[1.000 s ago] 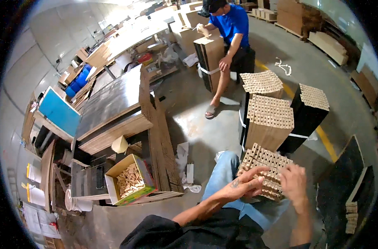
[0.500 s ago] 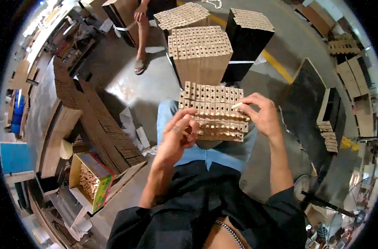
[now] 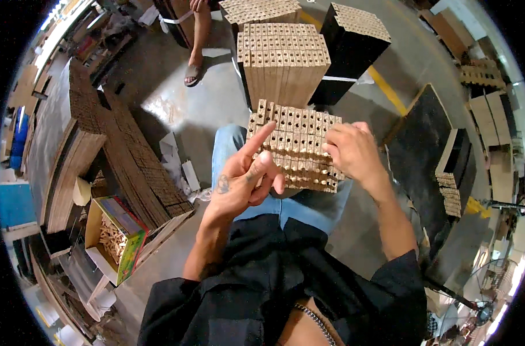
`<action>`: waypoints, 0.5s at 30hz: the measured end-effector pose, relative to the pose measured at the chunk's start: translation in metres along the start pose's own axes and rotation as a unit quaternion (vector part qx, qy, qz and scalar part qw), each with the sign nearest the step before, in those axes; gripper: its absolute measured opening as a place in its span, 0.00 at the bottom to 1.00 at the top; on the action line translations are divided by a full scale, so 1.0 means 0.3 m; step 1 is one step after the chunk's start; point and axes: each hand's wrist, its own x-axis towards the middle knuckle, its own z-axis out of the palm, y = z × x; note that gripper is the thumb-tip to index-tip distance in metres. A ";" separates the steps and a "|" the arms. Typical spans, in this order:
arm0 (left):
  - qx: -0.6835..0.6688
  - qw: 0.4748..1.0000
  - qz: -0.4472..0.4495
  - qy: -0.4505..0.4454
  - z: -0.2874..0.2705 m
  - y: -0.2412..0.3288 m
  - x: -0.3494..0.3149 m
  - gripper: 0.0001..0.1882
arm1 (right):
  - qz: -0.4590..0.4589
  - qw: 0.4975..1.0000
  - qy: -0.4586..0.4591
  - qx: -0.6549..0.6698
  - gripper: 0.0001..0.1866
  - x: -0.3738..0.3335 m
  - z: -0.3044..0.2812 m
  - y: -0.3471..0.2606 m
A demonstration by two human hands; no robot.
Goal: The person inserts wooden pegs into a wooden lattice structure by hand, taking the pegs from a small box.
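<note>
From where I stand, a bundle of drilled wooden strips (image 3: 297, 137) sits at the seated person's knees, straight in front of the dark shirt (image 3: 262, 259), with blue jeans (image 3: 229, 144) showing at its left and along its near side. Rows of round holes run over its top, and short pale dowels (image 3: 301, 176) stand up from the rows nearest the body. The left hand (image 3: 243, 177) is over the bundle's left side, forefinger stretched out, thumb raised and the other fingers curled; I can't tell whether anything is tucked inside them. The right hand (image 3: 356, 151) is bent over the right edge, its fingers bunched together, and their tips are hidden from me, so I can't say if they pinch a dowel. Off to the left, an open cardboard box (image 3: 131, 260) holds a heap of loose dowels (image 3: 111, 239). Beyond the knees stands a tall stack of similar strips (image 3: 285, 63), with a black-sided stack (image 3: 355, 43) beside it to the right. Further left, someone else's sandalled foot (image 3: 192, 75) rests on the concrete floor (image 3: 158, 106).
</note>
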 end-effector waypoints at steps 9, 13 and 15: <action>0.156 0.986 -0.028 0.041 0.107 -0.021 0.050 0.35 | 0.016 0.991 0.070 0.110 0.11 -0.032 -0.053 -0.177; 0.183 0.978 0.019 0.097 0.150 -0.076 0.058 0.36 | 0.032 0.937 0.094 0.335 0.11 -0.074 -0.038 -0.272; 0.213 0.967 0.047 0.129 0.166 -0.078 0.054 0.35 | 0.060 0.940 0.109 0.319 0.08 -0.086 -0.014 -0.299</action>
